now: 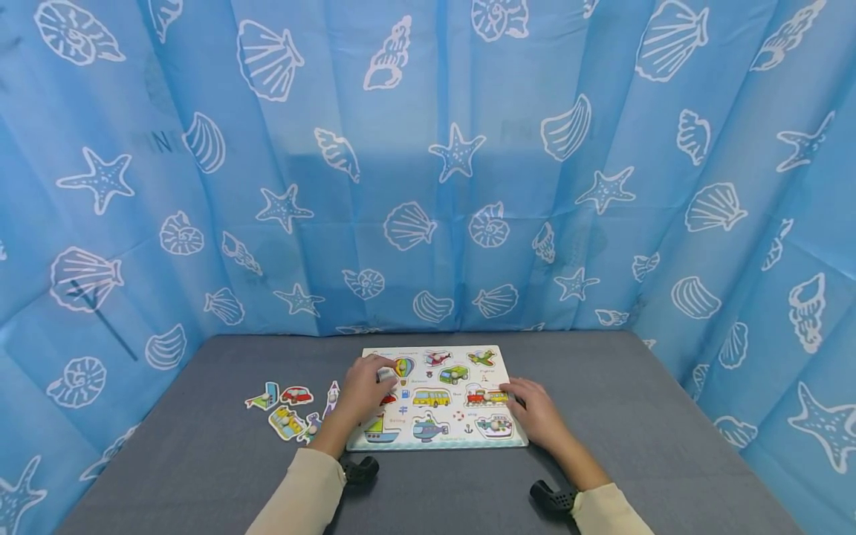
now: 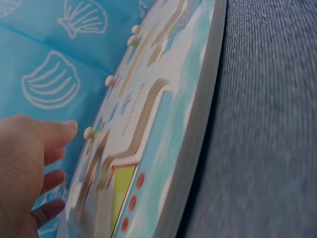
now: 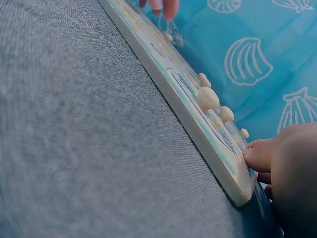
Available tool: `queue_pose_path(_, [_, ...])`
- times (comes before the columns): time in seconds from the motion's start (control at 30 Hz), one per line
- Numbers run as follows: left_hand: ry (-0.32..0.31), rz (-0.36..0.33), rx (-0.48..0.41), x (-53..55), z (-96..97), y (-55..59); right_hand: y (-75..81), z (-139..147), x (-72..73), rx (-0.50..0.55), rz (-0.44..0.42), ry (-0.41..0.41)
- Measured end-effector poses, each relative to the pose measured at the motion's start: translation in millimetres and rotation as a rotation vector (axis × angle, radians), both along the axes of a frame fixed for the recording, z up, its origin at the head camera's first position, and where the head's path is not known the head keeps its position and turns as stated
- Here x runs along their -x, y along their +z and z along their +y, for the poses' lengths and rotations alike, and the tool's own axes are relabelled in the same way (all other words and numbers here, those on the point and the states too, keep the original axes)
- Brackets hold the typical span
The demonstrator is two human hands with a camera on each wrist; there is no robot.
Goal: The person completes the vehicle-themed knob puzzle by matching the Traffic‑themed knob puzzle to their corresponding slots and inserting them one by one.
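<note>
A wooden peg puzzle board (image 1: 435,443) with printed vehicles lies flat on the table. Over its left part hovers my left hand (image 1: 364,390), fingertips near the balloon (image 1: 404,366). In the left wrist view that hand (image 2: 29,163) has loosely bent fingers beside a small round knob (image 2: 89,133), nothing visible in its grasp. At the board's right edge rests my right hand (image 1: 535,412), fingers touching the side by the train (image 1: 484,396). The right wrist view shows this hand (image 3: 294,168) with one digit on the board's border; its lower fingers are partly hidden.
Left of the board lie several loose puzzle pieces, among them a sailboat (image 1: 263,396), a red car (image 1: 297,395) and a yellow piece (image 1: 287,423). My left forearm partly covers others. A blue shell-patterned curtain (image 1: 428,186) stands behind the grey table (image 1: 455,490).
</note>
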State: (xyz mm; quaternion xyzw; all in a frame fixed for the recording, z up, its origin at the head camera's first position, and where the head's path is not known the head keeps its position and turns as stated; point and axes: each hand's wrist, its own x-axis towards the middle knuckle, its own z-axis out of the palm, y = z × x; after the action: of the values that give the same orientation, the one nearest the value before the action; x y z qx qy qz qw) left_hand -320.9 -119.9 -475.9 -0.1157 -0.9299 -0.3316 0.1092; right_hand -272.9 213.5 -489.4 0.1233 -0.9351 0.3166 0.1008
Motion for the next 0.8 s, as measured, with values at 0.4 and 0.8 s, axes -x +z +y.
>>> queue_pose_path(0.4, [0.007, 0.020, -0.031, -15.5, -23.8, 7.3, 0.2, -0.3, -0.9, 0.009, -0.001, 0.004])
queue_pose_path(0.8, [0.070, 0.010, -0.001, -23.5, -48.4, 16.8, 0.7, -0.7, -1.3, -0.001, -0.002, -0.007])
